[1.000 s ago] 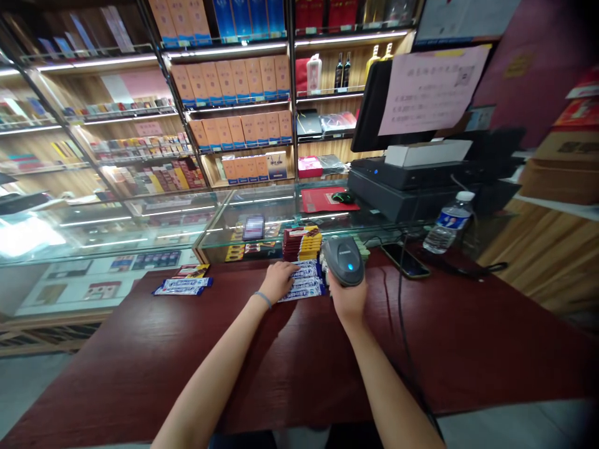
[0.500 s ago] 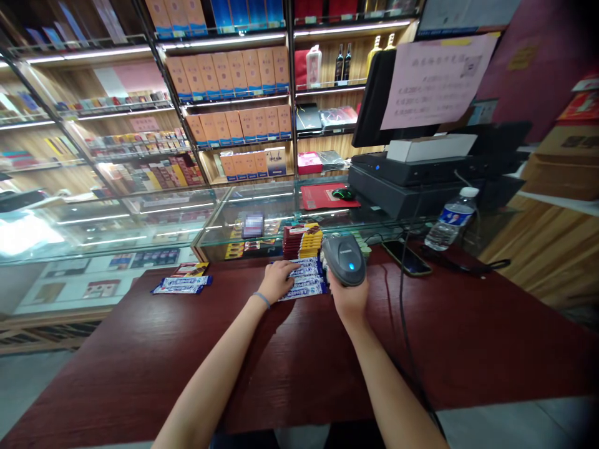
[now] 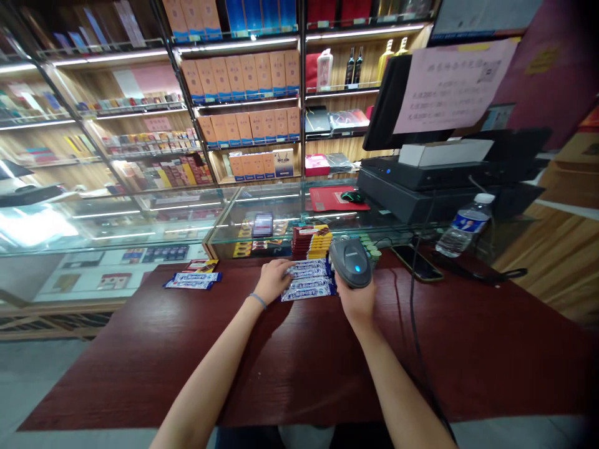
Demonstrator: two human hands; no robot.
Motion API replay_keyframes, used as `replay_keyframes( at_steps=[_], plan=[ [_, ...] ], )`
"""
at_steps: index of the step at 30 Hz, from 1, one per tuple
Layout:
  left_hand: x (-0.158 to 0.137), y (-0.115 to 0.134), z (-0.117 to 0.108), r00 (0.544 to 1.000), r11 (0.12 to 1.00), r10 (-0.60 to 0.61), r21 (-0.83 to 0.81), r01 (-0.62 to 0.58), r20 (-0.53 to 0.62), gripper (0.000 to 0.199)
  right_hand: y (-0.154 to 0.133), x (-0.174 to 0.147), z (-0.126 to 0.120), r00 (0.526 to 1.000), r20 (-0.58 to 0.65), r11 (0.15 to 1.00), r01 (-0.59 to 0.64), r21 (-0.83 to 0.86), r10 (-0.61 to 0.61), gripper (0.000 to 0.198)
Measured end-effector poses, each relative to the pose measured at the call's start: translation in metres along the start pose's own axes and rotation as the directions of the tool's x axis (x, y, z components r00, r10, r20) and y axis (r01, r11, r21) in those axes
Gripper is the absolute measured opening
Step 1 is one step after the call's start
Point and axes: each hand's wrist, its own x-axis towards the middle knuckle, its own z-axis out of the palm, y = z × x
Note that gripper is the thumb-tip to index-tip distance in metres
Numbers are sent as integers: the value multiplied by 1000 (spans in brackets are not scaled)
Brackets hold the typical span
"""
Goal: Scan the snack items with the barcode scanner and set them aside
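My right hand is wrapped round the handle of a dark grey barcode scanner, which shows a lit blue light. The scanner's head points away from me, beside the right ends of a row of blue-and-white snack packets. At the left ends of that row, my left hand has its fingers bent together on an upper packet; the fingertips are partly hidden. Behind the row stands a stack of red-and-yellow packets. Further left lie a few more blue-and-white packets, with a red-and-yellow packet behind them.
A phone and a water bottle stand right of the scanner. Its cable crosses the brown table. A glass counter with a mouse and a monitor borders the far side; stocked shelves rise behind.
The view has shifted, so things sit further right in it. My left hand has drawn left across the row, uncovering more of the packets. My right hand still holds the scanner.
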Motion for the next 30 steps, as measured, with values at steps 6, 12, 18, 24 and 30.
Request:
replay_keyframes(
  at_steps=[6,12,18,24,30],
  plan=[
    [-36,-39,-38,989,999,-25,34,30,-143,30,-20,1,0,999,-18,996,-24,88,26,44],
    [-87,-94,-79,966,980,-100,145,137,-240,29,-24,-8,12,999,47,998,-9,65,6,45],
    [-131,-148,-109,932,931,-194,243,273,-305,34,-34,-26,30,979,205,1000,3,24,-8,56],
    [-150,-182,-124,870,820,-368,327,470,-328,43,-50,-48,42,941,336,997,67,-36,-51,48],
    [-150,-198,-116,845,761,-463,369,534,-268,61,-51,-62,44,841,465,951,309,4,-276,38]
  ],
)
